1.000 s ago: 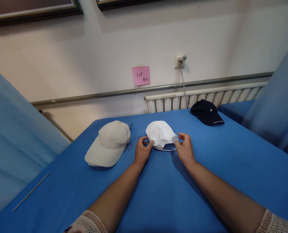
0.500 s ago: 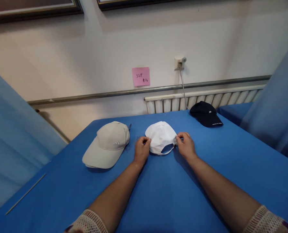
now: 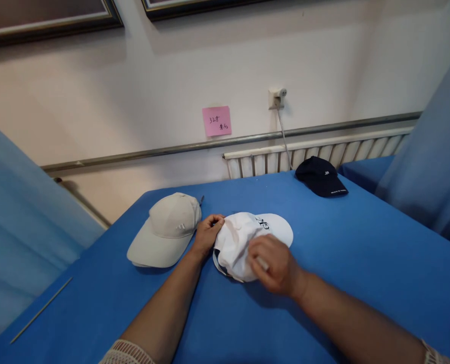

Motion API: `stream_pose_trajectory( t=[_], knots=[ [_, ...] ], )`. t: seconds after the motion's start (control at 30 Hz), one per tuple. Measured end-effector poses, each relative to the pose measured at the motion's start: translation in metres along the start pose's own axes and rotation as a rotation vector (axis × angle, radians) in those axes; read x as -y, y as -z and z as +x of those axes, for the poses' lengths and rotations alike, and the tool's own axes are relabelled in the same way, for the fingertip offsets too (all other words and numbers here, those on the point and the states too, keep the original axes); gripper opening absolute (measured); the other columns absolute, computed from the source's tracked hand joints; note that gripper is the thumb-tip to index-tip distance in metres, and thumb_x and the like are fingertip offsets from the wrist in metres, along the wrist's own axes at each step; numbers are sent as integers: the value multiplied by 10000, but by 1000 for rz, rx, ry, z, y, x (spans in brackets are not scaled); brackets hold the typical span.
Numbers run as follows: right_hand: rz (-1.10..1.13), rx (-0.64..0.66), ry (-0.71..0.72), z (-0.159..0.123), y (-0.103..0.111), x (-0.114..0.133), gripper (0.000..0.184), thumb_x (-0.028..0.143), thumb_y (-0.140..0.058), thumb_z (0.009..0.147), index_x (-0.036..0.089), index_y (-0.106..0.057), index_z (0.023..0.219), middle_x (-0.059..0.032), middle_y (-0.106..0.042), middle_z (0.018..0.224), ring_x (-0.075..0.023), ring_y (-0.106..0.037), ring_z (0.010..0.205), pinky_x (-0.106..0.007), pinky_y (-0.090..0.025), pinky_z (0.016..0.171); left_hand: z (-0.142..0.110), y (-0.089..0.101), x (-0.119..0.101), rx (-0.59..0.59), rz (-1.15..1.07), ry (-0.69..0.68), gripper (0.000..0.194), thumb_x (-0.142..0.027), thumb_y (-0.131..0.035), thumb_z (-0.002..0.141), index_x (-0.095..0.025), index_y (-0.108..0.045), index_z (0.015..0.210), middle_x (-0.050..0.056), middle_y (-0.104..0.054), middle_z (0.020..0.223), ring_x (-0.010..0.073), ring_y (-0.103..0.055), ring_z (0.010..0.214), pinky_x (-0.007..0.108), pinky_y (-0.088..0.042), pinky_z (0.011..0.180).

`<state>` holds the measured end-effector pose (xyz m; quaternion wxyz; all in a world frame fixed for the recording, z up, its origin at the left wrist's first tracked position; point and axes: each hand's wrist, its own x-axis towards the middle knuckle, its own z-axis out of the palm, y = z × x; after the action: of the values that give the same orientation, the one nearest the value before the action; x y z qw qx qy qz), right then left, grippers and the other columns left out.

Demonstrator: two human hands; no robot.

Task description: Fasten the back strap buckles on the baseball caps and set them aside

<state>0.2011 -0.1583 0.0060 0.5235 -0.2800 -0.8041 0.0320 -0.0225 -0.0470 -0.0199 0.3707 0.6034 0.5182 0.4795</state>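
A white baseball cap (image 3: 237,237) rests on the blue-covered table in front of me, its brim pointing right with dark lettering on the crown front. The back opening and strap face left and toward me, and the crown is creased. My left hand (image 3: 206,235) pinches the far left edge of this cap. Slightly blurred, my right hand (image 3: 276,263) is closed with curled fingers on the near right side of the crown. A beige cap (image 3: 166,230) lies just left of my left hand, brim toward the lower left.
A dark navy cap (image 3: 319,176) sits at the far right corner of the blue table (image 3: 225,323). On the left edge lies a thin stick (image 3: 41,310). Behind are a radiator (image 3: 270,161), a metal pipe (image 3: 152,150) and a plugged-in cord (image 3: 283,129). Blue curtains (image 3: 23,237) hang at both sides.
The white cap has turned so its brim, formerly pointing away to the left, now points right, and it sits nearer me. My right hand has come nearer and left; my left hand shifted slightly left.
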Motion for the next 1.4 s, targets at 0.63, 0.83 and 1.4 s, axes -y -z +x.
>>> stream_pose_trajectory(
  t=[0.63, 0.83, 1.4],
  knots=[
    [-187, -62, -831, -18, -8, -111, 191, 261, -477, 821, 197, -631, 913, -76, -639, 1033, -216, -604, 947, -347, -451, 879, -63, -17, -88, 26, 714, -444, 134, -347, -634, 760, -216, -615, 746, 53, -649, 969, 230, -573, 955, 377, -425, 890],
    [-392, 143, -857, -21, -1, -120, 285, 297, -493, 839, 159, -629, 1047, -138, -631, 1103, -270, -585, 1030, -378, -411, 926, -61, -19, -85, 4, 720, -351, 156, -366, -622, 768, -220, -620, 825, 55, -662, 915, 237, -594, 896, 363, -450, 818],
    [-549, 581, -962, -17, 27, -100, 179, 331, -561, 780, 201, -643, 688, -133, -695, 778, -278, -651, 749, -350, -419, 621, -42, 1, -65, -179, 729, -390, 117, -263, -519, 827, -219, -627, 839, 52, -671, 877, 233, -598, 893, 357, -452, 817]
  ],
)
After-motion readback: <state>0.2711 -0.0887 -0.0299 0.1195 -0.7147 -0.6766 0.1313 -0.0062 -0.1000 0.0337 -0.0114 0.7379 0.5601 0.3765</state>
